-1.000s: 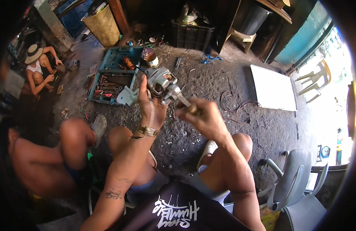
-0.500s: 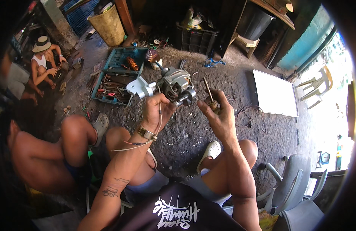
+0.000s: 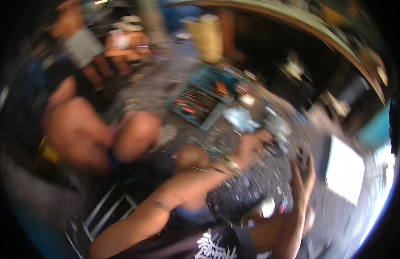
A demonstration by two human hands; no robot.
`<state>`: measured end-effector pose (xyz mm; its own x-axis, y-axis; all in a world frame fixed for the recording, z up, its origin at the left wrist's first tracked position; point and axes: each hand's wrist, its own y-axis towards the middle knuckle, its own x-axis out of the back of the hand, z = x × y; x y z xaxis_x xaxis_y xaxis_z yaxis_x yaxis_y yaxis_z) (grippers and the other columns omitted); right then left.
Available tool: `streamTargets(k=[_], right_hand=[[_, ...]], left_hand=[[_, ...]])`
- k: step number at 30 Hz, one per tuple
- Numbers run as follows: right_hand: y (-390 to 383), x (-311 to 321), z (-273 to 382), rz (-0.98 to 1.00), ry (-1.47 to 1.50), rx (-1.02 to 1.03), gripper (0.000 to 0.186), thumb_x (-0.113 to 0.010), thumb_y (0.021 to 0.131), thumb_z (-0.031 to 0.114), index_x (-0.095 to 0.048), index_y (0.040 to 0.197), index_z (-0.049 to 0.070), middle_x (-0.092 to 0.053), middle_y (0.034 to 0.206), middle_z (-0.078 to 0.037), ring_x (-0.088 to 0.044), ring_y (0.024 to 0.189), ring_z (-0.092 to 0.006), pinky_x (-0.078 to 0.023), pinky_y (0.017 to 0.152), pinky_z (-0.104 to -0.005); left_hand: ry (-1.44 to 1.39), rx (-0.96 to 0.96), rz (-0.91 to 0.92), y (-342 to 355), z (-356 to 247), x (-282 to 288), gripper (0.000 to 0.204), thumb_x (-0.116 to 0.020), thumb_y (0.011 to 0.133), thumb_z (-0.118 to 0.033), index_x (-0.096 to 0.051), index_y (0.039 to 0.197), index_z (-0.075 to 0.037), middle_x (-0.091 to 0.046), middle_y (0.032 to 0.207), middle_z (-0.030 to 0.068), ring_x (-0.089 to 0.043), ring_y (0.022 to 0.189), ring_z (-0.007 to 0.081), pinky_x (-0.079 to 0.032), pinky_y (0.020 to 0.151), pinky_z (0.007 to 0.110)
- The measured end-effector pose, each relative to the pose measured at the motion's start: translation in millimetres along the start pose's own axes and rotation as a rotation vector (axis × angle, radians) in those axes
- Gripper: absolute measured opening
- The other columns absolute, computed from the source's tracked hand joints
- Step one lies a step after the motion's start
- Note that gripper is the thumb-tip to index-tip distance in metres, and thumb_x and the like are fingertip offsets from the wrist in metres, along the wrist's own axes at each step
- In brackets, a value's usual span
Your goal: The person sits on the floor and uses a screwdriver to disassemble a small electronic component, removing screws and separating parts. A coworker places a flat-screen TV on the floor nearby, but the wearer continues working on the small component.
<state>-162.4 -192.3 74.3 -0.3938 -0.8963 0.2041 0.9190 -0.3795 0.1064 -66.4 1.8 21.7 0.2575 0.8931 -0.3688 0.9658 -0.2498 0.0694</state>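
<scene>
Blurrily, the left hand [image 3: 250, 149] holds lumpy metalwork [image 3: 277, 128].

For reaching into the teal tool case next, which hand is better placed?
Probably the left hand: it looks nearer the teal tool case, though it seems to hold the grey motor. The right hand is farther away.

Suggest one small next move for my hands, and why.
I'd perhaps ease your right hand slightly toward the grey metal unit at your left hand. A gap separates the right hand from that unit, though blur hides what its fingers may hold.
</scene>
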Motion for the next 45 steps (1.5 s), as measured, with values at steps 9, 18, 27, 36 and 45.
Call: streamTargets(k=[9,18,27,36,45], right_hand=[[-87.8,148.6,-11.3,-0.511,0.08,-0.154,0.036,-0.074,0.097,0.026,-0.063,0.125,0.006,-0.053,0.069,0.005,-0.046,0.05,-0.0036,-0.036,0.044,-0.0225],[-88.8,247.7,-206.0,-0.738,-0.178,-0.452,0.04,-0.073,0.093,0.028,-0.06,0.125,0.007,-0.061,0.075,-0.005,-0.058,0.055,-0.0143,-0.047,0.049,-0.0325],[-142.8,138.5,-507.6,-0.565,-0.188,-1.148,0.041,-0.072,0.083,0.032,-0.073,0.109,0.001,-0.075,0.095,-0.022,-0.074,0.085,-0.0289,-0.056,0.076,-0.0403],[75.3,305.3,-536.9,-0.836,-0.855,-0.668,0.046,-0.056,0.088,0.02,-0.063,0.13,0.004,-0.073,0.102,-0.024,-0.074,0.079,-0.0383,-0.059,0.078,-0.0455],[151.3,388.8,-602.7,-0.823,-0.578,-0.815,0.036,-0.061,0.094,0.029,-0.074,0.117,0.004,-0.073,0.085,-0.017,-0.064,0.062,-0.0224,-0.053,0.059,-0.0384]], left_hand=[[-0.67,0.256,0.234,26.6,-3.0,-6.8,0.084,-0.065,0.097,-0.051,-0.034,0.153,0.005,-0.047,0.147,0.0309,-0.054,0.13,0.0424,-0.047,0.11,0.053],[-0.578,0.428,0.256,57.9,11.6,3.4,0.07,-0.051,0.105,-0.044,-0.03,0.159,-0.006,-0.038,0.159,0.0221,-0.053,0.131,0.0454,-0.052,0.104,0.056],[-0.42,0.46,0.024,67.5,21.6,-2.5,0.071,-0.054,0.103,-0.051,-0.038,0.153,-0.003,-0.046,0.153,0.0241,-0.064,0.116,0.0433,-0.063,0.087,0.052],[0.008,0.481,-0.13,79.2,62.8,10.8,0.07,-0.052,0.101,-0.055,-0.042,0.152,-0.007,-0.054,0.146,0.0195,-0.071,0.099,0.036,-0.065,0.07,0.044],[-0.002,0.695,-0.117,126.0,150.2,16.5,0.084,-0.055,0.097,-0.058,-0.037,0.146,0.008,-0.06,0.13,0.0252,-0.072,0.087,0.0411,-0.066,0.06,0.052]])
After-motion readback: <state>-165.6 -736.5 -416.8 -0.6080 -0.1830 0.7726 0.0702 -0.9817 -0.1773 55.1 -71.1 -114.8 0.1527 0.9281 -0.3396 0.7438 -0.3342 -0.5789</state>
